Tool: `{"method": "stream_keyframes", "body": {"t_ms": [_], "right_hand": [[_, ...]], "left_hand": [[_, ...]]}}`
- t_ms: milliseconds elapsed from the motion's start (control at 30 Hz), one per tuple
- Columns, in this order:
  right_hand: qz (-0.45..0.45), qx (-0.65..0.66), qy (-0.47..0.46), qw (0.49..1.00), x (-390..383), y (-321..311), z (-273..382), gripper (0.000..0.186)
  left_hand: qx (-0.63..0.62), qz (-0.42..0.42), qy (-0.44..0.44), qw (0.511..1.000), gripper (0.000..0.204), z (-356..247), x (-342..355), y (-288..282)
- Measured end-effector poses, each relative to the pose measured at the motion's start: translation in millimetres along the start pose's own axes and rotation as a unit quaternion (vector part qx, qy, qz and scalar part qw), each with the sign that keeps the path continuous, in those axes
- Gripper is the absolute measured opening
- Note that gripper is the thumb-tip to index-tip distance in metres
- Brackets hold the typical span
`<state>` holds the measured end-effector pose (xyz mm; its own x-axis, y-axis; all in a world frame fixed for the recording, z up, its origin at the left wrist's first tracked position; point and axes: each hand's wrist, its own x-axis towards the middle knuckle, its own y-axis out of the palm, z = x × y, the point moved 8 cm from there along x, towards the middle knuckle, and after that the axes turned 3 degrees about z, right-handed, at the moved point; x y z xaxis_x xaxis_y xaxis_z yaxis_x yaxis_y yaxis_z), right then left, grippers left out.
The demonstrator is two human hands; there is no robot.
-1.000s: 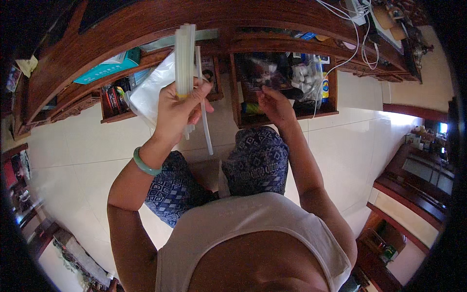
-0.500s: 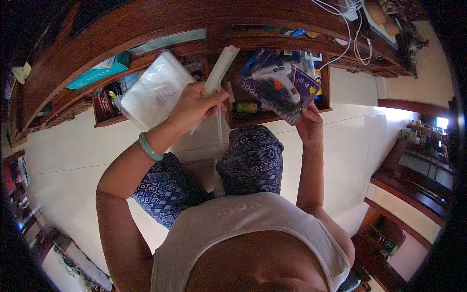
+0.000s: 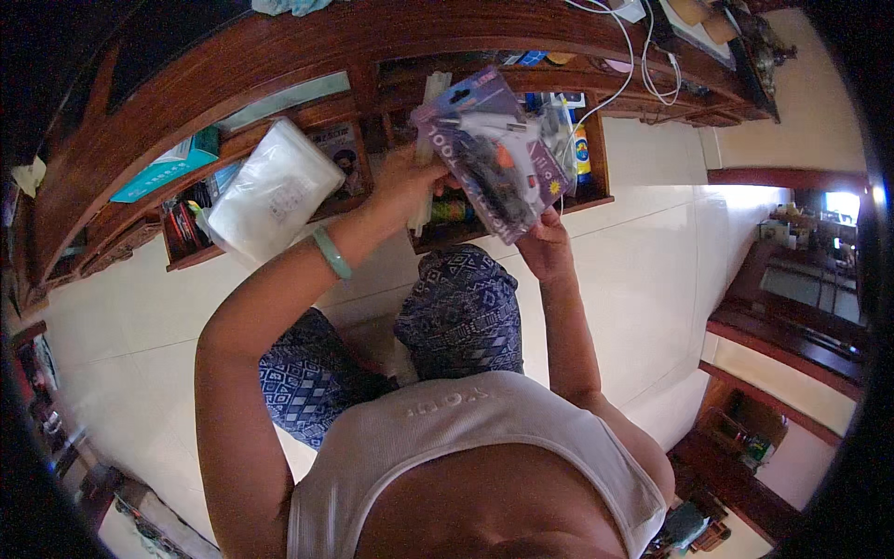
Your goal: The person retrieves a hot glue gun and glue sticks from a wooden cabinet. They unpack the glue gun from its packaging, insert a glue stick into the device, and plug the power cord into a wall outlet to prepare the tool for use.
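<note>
My right hand (image 3: 548, 248) grips the lower corner of a packaged glue gun (image 3: 533, 186), a white gun in a purple card-and-clear-plastic pack, tilted above the right-hand drawer. Several long, translucent whitish glue sticks (image 3: 435, 90) are closed in my left hand (image 3: 402, 183), which wears a pale green bangle. The pack's left edge overlaps the left fingertips, so I cannot tell whether they touch it. A stack of clear plastic bags (image 3: 277, 191) rests on the left-hand drawer, beside my left forearm.
Two open wooden drawers hold small items; the right one (image 3: 607, 158) has a yellow-and-blue bottle (image 3: 582, 156) and a green roll-like thing. A teal box (image 3: 172, 168) sits at the far left. White cables (image 3: 643, 70) hang from the wooden cabinet top at right.
My right hand has brought the glue gun pack leftward, up against the glue sticks. My left hand has shifted slightly, and the sticks stand more upright. The view has shifted a little.
</note>
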<state>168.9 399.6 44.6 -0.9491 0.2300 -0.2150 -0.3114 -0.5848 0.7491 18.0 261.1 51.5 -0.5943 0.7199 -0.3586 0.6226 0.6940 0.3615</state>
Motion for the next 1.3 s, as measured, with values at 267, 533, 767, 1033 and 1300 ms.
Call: {"method": "stream_keyframes", "body": {"t_ms": [267, 533, 767, 1033, 1300], "right_hand": [[0.039, 0.0, 0.029, 0.999, 15, 7, -14, 0.042], [-0.009, -0.043, -0.013, 0.999, 5, -15, 3, 0.034], [0.005, -0.053, -0.043, 0.998, -5, 7, 22, 0.035], [0.062, -0.341, 0.007, 0.938, 4, 86, -3, 0.027], [0.171, -0.545, 0.052, 0.819, 31, 158, -16, 0.026]], "left_hand": [[-0.041, -0.06, 0.055, 0.996, 0.014, 15, 16, 3], [0.063, 0.041, -0.075, 0.994, 0.029, 55, 24, -18], [0.166, 0.061, 0.075, 0.981, 0.046, 58, 24, -24], [-0.273, 0.008, 0.066, 0.96, 0.047, -79, -105, -15], [-0.172, -0.135, 0.219, 0.951, 0.041, -106, -173, -67]]}}
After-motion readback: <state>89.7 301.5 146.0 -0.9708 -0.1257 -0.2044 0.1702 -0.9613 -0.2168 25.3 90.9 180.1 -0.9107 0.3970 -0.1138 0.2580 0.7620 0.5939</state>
